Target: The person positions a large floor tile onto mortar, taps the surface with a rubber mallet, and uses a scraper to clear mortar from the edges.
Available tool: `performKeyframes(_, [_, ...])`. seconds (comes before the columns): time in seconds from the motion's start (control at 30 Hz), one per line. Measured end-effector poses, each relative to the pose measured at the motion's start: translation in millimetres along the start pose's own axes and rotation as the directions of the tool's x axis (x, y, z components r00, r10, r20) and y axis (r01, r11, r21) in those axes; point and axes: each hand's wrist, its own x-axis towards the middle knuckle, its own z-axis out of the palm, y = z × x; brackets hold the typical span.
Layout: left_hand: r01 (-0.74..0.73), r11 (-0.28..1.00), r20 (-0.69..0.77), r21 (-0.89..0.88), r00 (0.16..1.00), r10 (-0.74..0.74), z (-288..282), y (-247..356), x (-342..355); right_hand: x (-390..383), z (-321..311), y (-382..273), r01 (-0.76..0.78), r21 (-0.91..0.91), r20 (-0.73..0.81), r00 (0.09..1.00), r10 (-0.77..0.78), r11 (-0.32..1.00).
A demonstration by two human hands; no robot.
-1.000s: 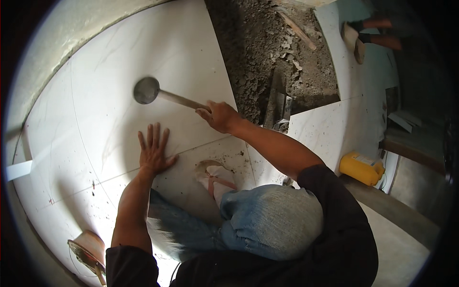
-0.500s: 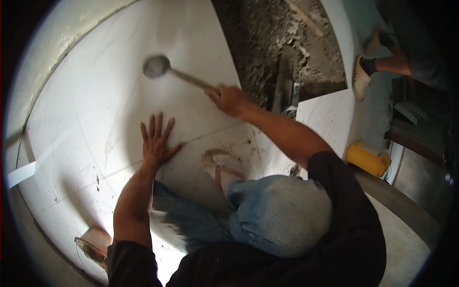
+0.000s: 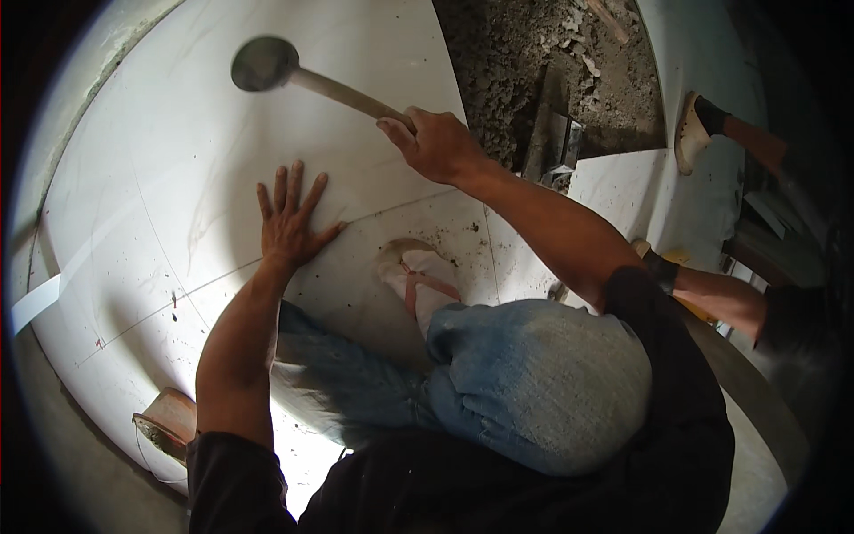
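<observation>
I grip the wooden handle of a mallet [image 3: 263, 64] in my right hand [image 3: 442, 147]; its dark round head hangs over a large white tile [image 3: 187, 116], farther out than my left hand [image 3: 294, 214]. That left hand lies on the tile with fingers spread, near a grout line. Beyond my right hand, the tile edge borders a bed of dark, lumpy rubble [image 3: 614, 89], with a dark long metal piece [image 3: 543, 125] lying in it. My sandaled foot [image 3: 416, 276] rests on the tiles below my hands.
A co-worker's feet and legs [image 3: 692, 133] are at the right, partly over a yellow jug [image 3: 701, 304]. A rusty container [image 3: 172, 411] stands at the lower left. A white strip [image 3: 36, 303] lies by the left wall [image 3: 107, 44]. A wooden piece [image 3: 608, 22] lies in the rubble.
The mallet and both my hands sit higher in the view, the head having shifted up and lately left. The co-worker's legs have moved along the right side, one now beside the yellow jug.
</observation>
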Motion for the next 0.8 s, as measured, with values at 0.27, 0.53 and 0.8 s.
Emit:
performKeyframes(0.27, [-0.028, 1.0, -0.067, 0.008, 0.997, 0.028, -7, -3, 13, 8, 7, 1, 0.12, 0.115, -0.136, 0.985, -0.104, 0.986])
performKeyframes(0.53, [-0.015, 1.0, -0.029, -0.011, 0.999, 0.015, -7, 0, 2, -2, 8, -5, 0.023, 0.057, -0.015, 1.0, -0.023, 0.998])
performKeyframes(0.8, [-0.059, 0.997, -0.101, -0.057, 0.993, 0.053, -1, 2, 11, -4, 2, 0, -0.008, 0.044, -0.03, 0.999, 0.009, 0.999])
